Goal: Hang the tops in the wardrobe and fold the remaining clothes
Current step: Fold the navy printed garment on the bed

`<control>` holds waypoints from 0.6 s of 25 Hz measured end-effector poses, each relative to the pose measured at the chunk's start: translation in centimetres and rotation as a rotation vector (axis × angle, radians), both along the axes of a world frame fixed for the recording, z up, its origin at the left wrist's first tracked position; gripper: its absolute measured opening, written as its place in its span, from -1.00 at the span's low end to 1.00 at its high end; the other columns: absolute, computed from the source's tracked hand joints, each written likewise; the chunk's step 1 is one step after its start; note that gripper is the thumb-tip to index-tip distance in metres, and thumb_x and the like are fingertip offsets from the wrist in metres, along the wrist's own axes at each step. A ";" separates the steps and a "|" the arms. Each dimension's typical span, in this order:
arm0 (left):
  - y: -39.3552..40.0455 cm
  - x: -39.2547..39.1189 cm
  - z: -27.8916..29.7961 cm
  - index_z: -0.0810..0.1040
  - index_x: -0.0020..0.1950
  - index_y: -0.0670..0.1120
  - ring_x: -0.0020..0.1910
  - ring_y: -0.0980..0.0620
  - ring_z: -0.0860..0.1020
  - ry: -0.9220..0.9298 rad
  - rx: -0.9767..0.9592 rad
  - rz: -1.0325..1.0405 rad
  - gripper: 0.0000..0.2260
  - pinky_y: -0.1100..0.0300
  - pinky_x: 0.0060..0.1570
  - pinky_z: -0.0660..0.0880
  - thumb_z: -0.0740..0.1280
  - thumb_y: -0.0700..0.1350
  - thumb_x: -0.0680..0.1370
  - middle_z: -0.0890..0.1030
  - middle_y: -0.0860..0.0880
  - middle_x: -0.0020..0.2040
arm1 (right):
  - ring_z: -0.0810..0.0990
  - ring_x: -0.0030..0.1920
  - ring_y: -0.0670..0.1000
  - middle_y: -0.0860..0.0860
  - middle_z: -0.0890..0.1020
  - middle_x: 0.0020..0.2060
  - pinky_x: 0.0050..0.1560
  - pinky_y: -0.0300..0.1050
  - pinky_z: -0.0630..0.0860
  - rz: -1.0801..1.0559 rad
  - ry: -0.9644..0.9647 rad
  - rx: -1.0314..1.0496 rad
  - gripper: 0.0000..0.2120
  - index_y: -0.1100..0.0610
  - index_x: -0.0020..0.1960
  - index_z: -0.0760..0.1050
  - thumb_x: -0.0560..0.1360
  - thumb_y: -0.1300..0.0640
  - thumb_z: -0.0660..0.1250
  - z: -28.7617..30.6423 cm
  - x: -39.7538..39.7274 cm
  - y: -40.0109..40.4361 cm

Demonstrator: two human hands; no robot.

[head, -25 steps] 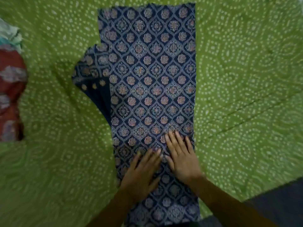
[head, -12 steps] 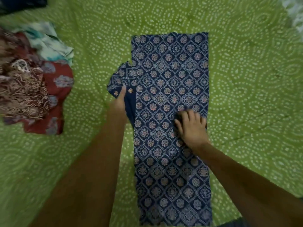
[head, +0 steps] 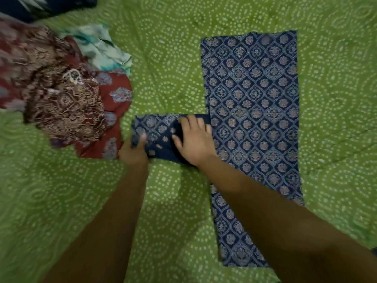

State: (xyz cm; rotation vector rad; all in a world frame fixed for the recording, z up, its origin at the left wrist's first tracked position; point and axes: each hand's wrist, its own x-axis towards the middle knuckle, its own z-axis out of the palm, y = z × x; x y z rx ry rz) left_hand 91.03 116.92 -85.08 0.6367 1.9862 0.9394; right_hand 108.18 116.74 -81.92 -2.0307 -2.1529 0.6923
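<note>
Navy printed garment (head: 253, 111) lies flat as a long folded strip on the green dotted bedspread (head: 167, 58), with its sleeve (head: 161, 131) sticking out to the left. Left hand (head: 134, 152) grips the sleeve's outer end, thumb curled over the cloth, while the right hand (head: 195, 141) rests palm-down with straight, spread fingers on the sleeve near where it meets the body. A heap of red and brown patterned clothes (head: 67, 103) sits just left of the sleeve.
</note>
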 end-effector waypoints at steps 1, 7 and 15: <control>-1.0 -1.5 -0.3 0.49 -0.20 -0.24 -0.14 -0.04 0.50 0.068 -0.002 -0.065 -0.77 0.20 -0.11 0.41 0.41 -0.10 0.52 0.51 -0.06 -0.29 | 0.22 0.36 0.13 0.08 0.24 0.40 0.31 0.07 0.19 0.043 -0.021 -0.042 -0.39 0.12 0.50 0.13 0.58 -0.20 0.08 -0.5 -1.5 -0.3; -1.2 -3.3 -0.2 0.35 0.14 -0.16 -0.23 -0.03 0.52 0.257 0.028 -0.264 -0.69 0.07 -0.15 0.45 0.38 -0.08 0.52 0.44 0.08 -0.26 | -0.21 0.53 0.16 0.12 -0.18 0.54 0.51 0.14 -0.18 0.216 -0.178 -0.128 -0.19 0.15 0.56 -0.23 0.56 -0.25 0.05 -3.5 -5.6 -0.5; -1.9 -4.4 0.3 0.52 0.07 -0.04 0.02 -0.02 0.50 0.425 0.077 -0.605 -0.76 0.10 0.07 0.48 0.39 -0.28 0.46 0.40 -0.03 0.10 | -0.02 0.54 0.04 0.09 0.10 0.54 0.50 -0.11 -0.03 -0.053 0.118 -0.049 -0.45 0.18 0.55 0.05 0.59 0.32 0.10 -2.4 -7.3 0.2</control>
